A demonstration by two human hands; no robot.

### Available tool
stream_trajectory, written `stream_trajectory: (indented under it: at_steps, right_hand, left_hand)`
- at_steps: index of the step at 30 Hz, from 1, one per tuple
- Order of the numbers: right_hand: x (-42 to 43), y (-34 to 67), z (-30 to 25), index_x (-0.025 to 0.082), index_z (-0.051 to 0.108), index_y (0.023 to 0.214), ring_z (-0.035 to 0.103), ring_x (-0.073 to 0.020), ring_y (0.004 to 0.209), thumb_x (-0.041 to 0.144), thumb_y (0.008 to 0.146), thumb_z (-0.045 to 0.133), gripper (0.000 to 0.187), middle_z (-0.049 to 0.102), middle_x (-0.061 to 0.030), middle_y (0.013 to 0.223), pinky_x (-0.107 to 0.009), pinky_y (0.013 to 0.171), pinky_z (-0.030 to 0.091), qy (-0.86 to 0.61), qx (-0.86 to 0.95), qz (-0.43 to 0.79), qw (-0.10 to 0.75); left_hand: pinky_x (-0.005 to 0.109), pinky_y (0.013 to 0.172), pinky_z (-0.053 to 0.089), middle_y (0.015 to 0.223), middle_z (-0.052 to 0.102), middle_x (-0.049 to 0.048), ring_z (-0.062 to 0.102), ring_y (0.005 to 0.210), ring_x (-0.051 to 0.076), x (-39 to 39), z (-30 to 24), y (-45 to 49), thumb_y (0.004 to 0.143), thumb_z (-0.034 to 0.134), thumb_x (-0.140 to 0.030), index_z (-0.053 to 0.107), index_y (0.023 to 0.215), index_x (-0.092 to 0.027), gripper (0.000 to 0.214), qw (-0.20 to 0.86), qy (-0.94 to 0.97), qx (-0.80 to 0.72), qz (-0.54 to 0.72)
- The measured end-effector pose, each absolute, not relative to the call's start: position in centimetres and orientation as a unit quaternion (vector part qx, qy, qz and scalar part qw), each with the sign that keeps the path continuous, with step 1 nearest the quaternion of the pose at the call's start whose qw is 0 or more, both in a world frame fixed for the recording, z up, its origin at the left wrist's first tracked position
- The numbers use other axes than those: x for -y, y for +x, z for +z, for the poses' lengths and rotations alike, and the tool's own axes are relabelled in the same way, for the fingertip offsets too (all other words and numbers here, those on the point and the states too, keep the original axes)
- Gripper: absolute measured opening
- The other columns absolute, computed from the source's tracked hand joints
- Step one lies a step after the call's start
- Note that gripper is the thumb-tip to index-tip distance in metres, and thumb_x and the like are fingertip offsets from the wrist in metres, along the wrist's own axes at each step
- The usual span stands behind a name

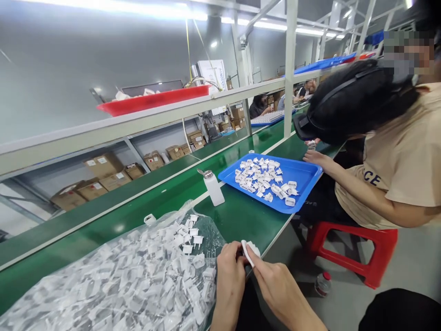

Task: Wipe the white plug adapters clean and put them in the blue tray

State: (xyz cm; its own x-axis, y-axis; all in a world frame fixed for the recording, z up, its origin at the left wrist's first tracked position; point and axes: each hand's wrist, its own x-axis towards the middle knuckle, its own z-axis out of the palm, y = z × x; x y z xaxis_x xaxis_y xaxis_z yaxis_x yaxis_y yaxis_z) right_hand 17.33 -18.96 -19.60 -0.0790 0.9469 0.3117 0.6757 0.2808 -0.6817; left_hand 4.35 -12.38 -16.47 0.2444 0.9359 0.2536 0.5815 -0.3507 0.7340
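At the front edge of the green bench, my left hand (pixel 230 271) and my right hand (pixel 274 282) meet close together. Between the fingers of my right hand is a folded white cloth (pixel 251 252). The fingers of my left hand are curled in beside the cloth; what they pinch, if anything, is hidden. Just left of my left hand lies a clear plastic bag (pixel 206 225) full of white plug housings (pixel 148 276), several with metal pins showing. Beyond my hands stands a white pump bottle (pixel 214 189) with a metal top.
A blue tray (pixel 299 202) of white plug pieces (pixel 260 177) sits farther along the green bench (pixel 237 225). A co-worker (pixel 396 170) sits at right beside a red stool (pixel 351 248). A red tray (pixel 158 99) rests on the shelf above. A single white piece (pixel 149 219) lies by the bag.
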Motion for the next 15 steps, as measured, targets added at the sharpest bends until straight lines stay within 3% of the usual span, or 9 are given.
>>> stream_trajectory:
  at_steps: [2, 7, 11, 13, 15]
  right_hand:
    - [19.5, 17.7, -18.8, 0.015, 0.044, 0.155, 0.078, -0.0307, 0.084, 0.016, 0.102, 0.028, 0.055, 0.079, -0.0173, 0.108, -0.035, 0.07, 0.054, -0.566, 0.712, 0.183, 0.373]
    - [19.9, 20.9, -15.1, 0.031, 0.07, 0.129, 0.076, -0.0231, 0.071, 0.023, 0.102, 0.04, 0.041, 0.079, -0.0037, 0.08, -0.026, 0.062, 0.049, -0.579, 0.677, 0.181, 0.416]
    - [21.1, 22.9, -11.5, 0.021, 0.068, 0.132, 0.062, -0.0197, 0.042, 0.05, 0.103, 0.039, 0.05, 0.063, 0.0008, 0.047, -0.026, 0.046, 0.043, -0.639, 0.483, 0.259, 0.54]
    - [22.3, 22.3, -10.0, 0.018, 0.068, 0.131, 0.051, -0.017, 0.035, 0.065, 0.097, 0.045, 0.062, 0.051, 0.0036, 0.036, -0.025, 0.044, 0.039, -0.594, 0.401, 0.345, 0.606]
    - [23.7, 20.8, -9.1, 0.016, 0.073, 0.122, 0.045, -0.014, 0.034, 0.073, 0.087, 0.056, 0.068, 0.049, 0.003, 0.036, -0.024, 0.041, 0.035, -0.524, 0.35, 0.434, 0.644]
  left_hand:
    - [0.037, 0.078, 0.05, 0.083, 0.072, 0.0042, 0.066, 0.084, 0.023, 12.3, -16.6, 4.3, 0.075, 0.049, -0.004, 0.069, 0.081, -0.021, 0.027, 0.26, 0.745, -0.504, 0.352]
    - [0.038, 0.078, 0.058, 0.089, 0.077, 0.0071, 0.073, 0.082, 0.023, 12.6, -15.7, 4.6, 0.071, 0.053, -0.005, 0.073, 0.093, -0.018, 0.032, 0.277, 0.729, -0.488, 0.392]
    - [0.033, 0.08, 0.063, 0.102, 0.08, 0.0117, 0.076, 0.093, 0.027, 15.2, -13.8, 5.8, 0.076, 0.076, -0.026, 0.076, 0.104, -0.017, 0.03, 0.388, 0.624, -0.428, 0.526]
    - [0.031, 0.076, 0.065, 0.1, 0.081, 0.0118, 0.078, 0.088, 0.027, 17.1, -13.0, 6.5, 0.07, 0.085, -0.039, 0.078, 0.103, -0.018, 0.04, 0.42, 0.58, -0.386, 0.582]
    - [0.029, 0.071, 0.066, 0.095, 0.081, 0.0102, 0.078, 0.079, 0.025, 18.7, -12.5, 7.1, 0.066, 0.089, -0.044, 0.081, 0.099, -0.02, 0.041, 0.417, 0.562, -0.356, 0.619]
